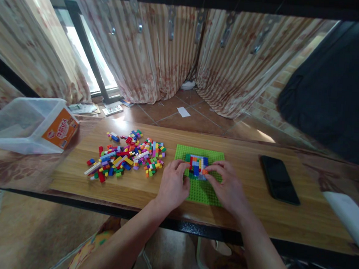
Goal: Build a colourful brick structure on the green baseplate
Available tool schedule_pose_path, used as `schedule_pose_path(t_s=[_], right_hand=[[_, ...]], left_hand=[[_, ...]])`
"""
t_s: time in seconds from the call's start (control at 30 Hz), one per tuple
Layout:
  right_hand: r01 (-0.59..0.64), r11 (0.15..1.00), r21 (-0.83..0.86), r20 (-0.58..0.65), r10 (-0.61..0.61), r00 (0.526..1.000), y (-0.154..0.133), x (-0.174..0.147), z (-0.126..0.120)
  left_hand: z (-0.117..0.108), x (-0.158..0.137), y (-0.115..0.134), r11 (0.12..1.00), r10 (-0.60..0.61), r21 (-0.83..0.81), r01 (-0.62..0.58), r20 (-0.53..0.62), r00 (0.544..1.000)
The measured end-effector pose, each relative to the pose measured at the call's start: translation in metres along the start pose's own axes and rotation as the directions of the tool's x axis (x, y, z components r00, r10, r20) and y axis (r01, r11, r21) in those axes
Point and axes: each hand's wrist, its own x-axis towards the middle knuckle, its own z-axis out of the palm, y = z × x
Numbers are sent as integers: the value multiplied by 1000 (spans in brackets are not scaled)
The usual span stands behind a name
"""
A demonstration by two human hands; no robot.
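Note:
A green studded baseplate [206, 194] lies on the wooden table, carrying a low build of coloured toy bricks [197, 165] in red, blue, white, yellow and teal. My right hand [227, 187] comes in from the right, thumb and forefinger pinched on a small orange brick [205, 172] at the build's right edge. I cannot tell whether that brick is pressed down. On the other side, my left hand [173, 183] rests by the build's left edge. Its forefinger reaches the bricks, while the thumb stays apart over the plate; nothing shows between them.
Left of the plate spreads a pile of loose toy bricks [124, 157]. A translucent plastic bin [21, 126] with an orange label stands at the far left. A dark phone [279, 179] lies to the right on the wooden table [243, 150], with white paper [347, 214] beyond it.

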Motion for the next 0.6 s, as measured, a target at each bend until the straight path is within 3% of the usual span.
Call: schedule_pose_path(t_s=[0.2, 0.43, 0.6], right_hand=[[34, 999, -14, 47, -33, 998, -2, 2, 13], [78, 992, -102, 83, -69, 994, -6, 2, 12], [86, 974, -208, 132, -59, 989, -12, 2, 11]], left_hand=[[1, -1, -1, 1000, 23, -15, -23, 11, 1000], [3, -1, 0, 999, 42, -7, -42, 20, 999], [1, -4, 5, 993, 75, 81, -82, 88, 993]])
